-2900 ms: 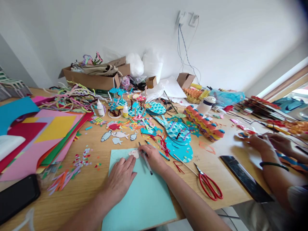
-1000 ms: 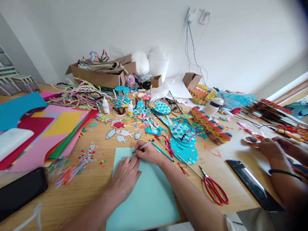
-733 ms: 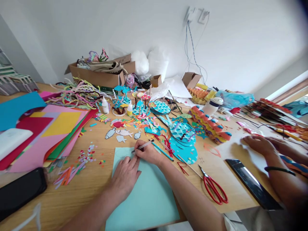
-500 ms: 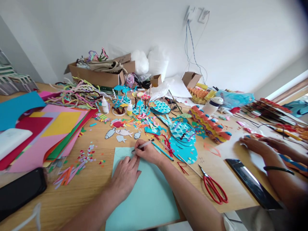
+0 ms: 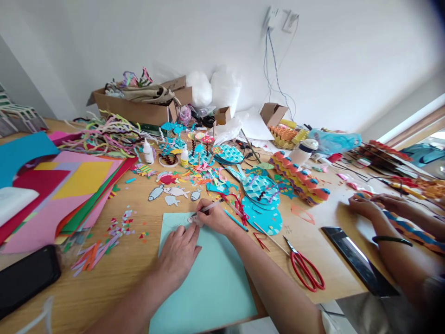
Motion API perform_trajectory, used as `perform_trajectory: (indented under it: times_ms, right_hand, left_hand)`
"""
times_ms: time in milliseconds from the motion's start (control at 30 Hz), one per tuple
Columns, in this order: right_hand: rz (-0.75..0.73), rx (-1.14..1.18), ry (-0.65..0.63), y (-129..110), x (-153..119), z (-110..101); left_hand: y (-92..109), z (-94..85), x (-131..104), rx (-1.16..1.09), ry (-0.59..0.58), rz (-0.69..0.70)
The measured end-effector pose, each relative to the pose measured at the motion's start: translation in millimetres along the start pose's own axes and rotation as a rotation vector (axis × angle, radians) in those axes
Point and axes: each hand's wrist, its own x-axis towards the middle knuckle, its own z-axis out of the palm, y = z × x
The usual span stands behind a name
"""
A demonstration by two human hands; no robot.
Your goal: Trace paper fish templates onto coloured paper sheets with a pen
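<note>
A sheet of pale blue-green paper [image 5: 215,287] lies in front of me at the table's edge. My right hand [image 5: 214,218] is closed around a pen [image 5: 210,206], its tip down near the top of the sheet. A small paper fish [image 5: 191,219] shows at the pen tip, partly hidden by my fingers. My left hand [image 5: 178,257] rests flat on the sheet, fingers stretched out, with the fingertips close to the fish. Faint drawn lines are visible at the sheet's upper left. Just beyond are several cut-out grey and white paper fish [image 5: 176,191].
To the right lie red-handled scissors [image 5: 306,269], a blue pencil [image 5: 236,221] and a black device [image 5: 358,260]. Another person's hands [image 5: 371,206] work at the far right. Coloured paper [image 5: 83,181] and a phone [image 5: 31,280] lie left; glue bottles [image 5: 148,151] stand behind.
The view has shifted slightly, so things appear a little further left. The fish at the pen tip now shows more clearly. At the right, the other person's hands have shifted.
</note>
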Motion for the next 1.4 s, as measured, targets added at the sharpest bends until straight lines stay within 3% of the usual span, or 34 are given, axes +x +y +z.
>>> perform_trajectory:
  times_ms: [1400]
  right_hand:
    - [-0.01,-0.084,0.087,9,-9,-14]
  left_hand:
    - [-3,-0.3,11,0.057,0.044,0.061]
